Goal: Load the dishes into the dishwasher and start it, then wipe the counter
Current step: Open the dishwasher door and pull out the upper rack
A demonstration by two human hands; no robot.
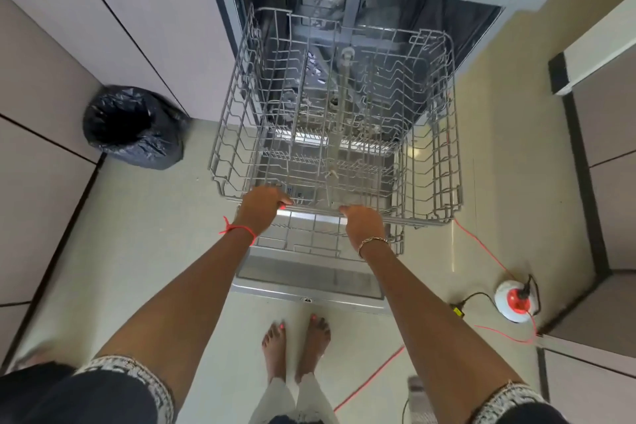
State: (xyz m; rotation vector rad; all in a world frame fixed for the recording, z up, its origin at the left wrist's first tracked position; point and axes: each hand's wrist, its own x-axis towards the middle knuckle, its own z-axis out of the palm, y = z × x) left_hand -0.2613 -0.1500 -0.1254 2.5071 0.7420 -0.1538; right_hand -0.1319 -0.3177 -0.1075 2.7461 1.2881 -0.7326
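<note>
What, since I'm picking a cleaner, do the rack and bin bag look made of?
Rack: thin metal wire, likely with a grey coating; the rods are a matte, uniform grey and form a grid. Bin bag: thin black plastic film; glossy, crinkled folds.

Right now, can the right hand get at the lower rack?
Only partly, I'd say. The right hand grips the front rail of the upper rack, which sits pulled out over most of the lower rack; only its front strip shows uncovered.
</note>
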